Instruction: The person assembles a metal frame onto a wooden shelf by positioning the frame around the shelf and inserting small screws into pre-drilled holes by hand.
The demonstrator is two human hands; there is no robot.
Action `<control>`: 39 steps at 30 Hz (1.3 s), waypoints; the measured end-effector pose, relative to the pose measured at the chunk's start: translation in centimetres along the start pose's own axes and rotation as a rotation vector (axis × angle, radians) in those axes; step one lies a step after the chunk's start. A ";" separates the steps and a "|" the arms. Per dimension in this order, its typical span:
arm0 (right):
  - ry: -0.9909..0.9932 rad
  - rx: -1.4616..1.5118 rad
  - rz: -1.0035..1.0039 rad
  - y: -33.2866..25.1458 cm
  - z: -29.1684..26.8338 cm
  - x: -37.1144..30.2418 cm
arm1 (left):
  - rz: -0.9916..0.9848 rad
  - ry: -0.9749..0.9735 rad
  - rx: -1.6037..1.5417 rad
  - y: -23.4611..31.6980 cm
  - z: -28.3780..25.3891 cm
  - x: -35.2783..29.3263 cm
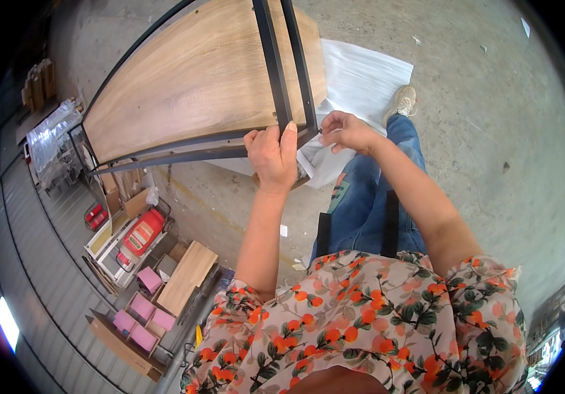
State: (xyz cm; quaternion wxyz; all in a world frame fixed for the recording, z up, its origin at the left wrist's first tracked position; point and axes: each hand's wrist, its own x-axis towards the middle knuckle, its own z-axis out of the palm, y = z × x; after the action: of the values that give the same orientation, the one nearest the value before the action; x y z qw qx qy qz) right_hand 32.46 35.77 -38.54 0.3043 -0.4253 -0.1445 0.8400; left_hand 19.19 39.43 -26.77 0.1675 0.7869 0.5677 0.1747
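Grey concrete floor (486,151) runs under everything I see, marked with small scraps and stains, and ribbed metal wall (23,243) lines the left side. Against it are a red machine (143,231), a wooden unit with pink compartments (143,307) and a clear-wrapped stack (54,144).

Ahead of the person, toward the left, is a broad wooden panel (184,79), pale brown with fine streaky grain, a soft sheen and a few small dark holes near its edges. Slim black frame (271,59) borders it, two bars running side by side toward the near corner, small holes dotting their faces. White sheeting (368,69) spreads on the floor beside it.

The person's left hand (272,157) is clamped on the frame at that corner, thumb laid along a bar. Just beside the corner, the right hand (349,133) has its fingers curled; I can't tell whether they pinch anything.
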 end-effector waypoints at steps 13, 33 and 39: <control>0.152 0.066 -0.062 -0.2 0.8 -0.5 | 0.050 0.066 0.013 -0.2 0.3 0.0; 0.385 -0.425 -0.311 1.7 1.8 -3.1 | -0.169 -0.320 -0.199 1.3 -1.4 1.8; 0.491 -0.177 -0.345 2.2 0.8 -7.2 | -0.164 -0.417 -0.326 4.5 -0.3 2.0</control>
State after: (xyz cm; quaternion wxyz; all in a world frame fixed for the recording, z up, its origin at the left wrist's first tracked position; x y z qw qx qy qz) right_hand 34.24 29.47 -34.65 0.4300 -0.6095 -0.2093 0.6323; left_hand 23.39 40.02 -24.27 0.4189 0.7199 0.5470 0.0837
